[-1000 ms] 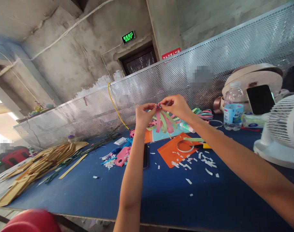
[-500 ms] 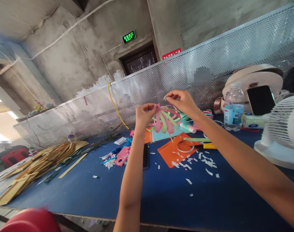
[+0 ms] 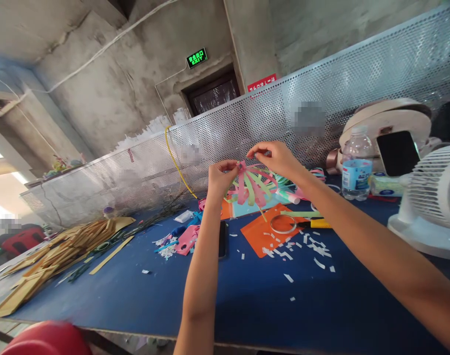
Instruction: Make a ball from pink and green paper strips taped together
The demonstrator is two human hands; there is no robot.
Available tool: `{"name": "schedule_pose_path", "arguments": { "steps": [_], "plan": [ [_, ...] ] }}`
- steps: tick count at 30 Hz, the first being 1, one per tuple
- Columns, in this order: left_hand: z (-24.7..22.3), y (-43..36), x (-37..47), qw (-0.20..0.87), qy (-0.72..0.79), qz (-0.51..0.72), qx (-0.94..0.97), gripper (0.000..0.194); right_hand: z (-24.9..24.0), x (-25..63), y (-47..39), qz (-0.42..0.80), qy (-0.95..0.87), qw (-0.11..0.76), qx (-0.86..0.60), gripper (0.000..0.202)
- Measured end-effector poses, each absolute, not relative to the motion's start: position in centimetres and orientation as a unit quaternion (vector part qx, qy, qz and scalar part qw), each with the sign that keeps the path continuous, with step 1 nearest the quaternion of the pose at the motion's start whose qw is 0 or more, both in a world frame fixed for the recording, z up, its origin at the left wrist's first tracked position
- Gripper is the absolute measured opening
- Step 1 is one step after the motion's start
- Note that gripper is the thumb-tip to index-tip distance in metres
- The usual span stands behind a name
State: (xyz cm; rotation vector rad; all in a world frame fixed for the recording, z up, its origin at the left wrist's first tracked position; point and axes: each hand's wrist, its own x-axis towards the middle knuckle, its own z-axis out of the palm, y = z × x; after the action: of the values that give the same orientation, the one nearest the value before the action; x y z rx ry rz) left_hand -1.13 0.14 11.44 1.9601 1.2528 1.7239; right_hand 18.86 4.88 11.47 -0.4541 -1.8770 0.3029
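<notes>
My left hand (image 3: 225,177) pinches the top of a pink and green paper-strip ornament (image 3: 251,190), whose looped strips fan out and hang down to the right. Just right of its top, my right hand (image 3: 271,154) is raised with thumb and forefinger pressed together; whatever is in that pinch is too small to name. Below the ornament, an orange paper sheet (image 3: 254,239) lies on the blue table (image 3: 247,305). A metal ring (image 3: 284,224) and a yellow-handled tool (image 3: 321,224) rest there, among scattered white paper scraps (image 3: 315,245).
A phone (image 3: 222,239) lies partly behind my left forearm. Pink and blue scraps (image 3: 188,240) sit left of it, and flat wooden strips (image 3: 69,246) pile up farther left. At right stand a water bottle (image 3: 357,165) and a white fan (image 3: 437,197). Perforated metal panelling (image 3: 217,133) lines the back.
My right hand has come slightly left and down, nearer the ornament's top. My left hand keeps its pinch on the paper ornament, almost unmoved.
</notes>
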Motion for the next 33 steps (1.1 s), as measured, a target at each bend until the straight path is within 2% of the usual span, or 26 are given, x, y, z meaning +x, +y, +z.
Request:
{"name": "schedule_pose_path", "arguments": {
  "steps": [7, 33],
  "plan": [
    [11.4, 0.1, -0.9, 0.109, 0.421, 0.604, 0.668, 0.008, 11.3, 18.2, 4.8, 0.160, -0.820, 0.509, -0.206, 0.012],
    [11.4, 0.4, -1.1, 0.073, 0.444, 0.582, 0.677, 0.015, 11.0, 17.5, 4.6, 0.161, -0.824, 0.506, -0.198, 0.014]
  ]
}}
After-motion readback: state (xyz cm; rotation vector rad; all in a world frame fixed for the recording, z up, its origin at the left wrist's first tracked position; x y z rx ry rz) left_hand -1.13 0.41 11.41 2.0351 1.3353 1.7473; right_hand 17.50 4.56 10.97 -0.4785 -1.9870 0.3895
